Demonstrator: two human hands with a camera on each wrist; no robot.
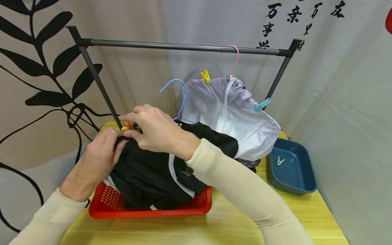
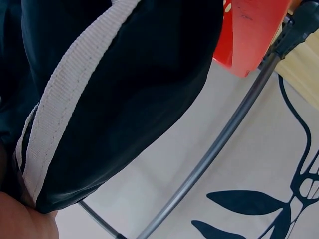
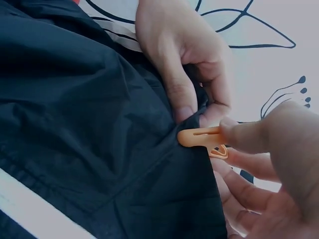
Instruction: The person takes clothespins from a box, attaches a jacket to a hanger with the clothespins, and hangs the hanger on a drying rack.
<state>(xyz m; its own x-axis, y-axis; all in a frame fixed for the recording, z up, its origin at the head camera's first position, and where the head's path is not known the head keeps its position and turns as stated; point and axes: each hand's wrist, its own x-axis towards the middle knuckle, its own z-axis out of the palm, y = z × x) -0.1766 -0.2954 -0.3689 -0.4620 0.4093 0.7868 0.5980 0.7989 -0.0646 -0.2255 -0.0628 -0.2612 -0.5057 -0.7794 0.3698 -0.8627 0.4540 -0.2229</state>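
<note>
A black garment [image 1: 144, 173] with a white stripe lies partly over a red basket [image 1: 150, 214]. My left hand [image 1: 95, 161] pinches the garment's edge between thumb and fingers. In the right wrist view an orange clothespin [image 3: 197, 137] sits across that edge, just beside the left fingertips. My right hand [image 1: 159, 132] pinches the clothespin's tail end between thumb and fingers. Behind the garment the hook of a blue hanger [image 1: 183, 97] rises, off the rail; its lower part is hidden by the cloth. In the left wrist view, the striped cloth [image 2: 124, 109] hides most of the left hand.
A grey rack's rail [image 1: 171, 46] spans the table [image 1: 232, 217]. From it a pink hanger [image 1: 236, 59] carries a white-and-lilac jacket [image 1: 208, 102] with a yellow clothespin [image 1: 206, 77] and a turquoise one [image 1: 262, 104]. A blue basin [image 1: 294, 170] at right holds a white clothespin [image 1: 280, 161].
</note>
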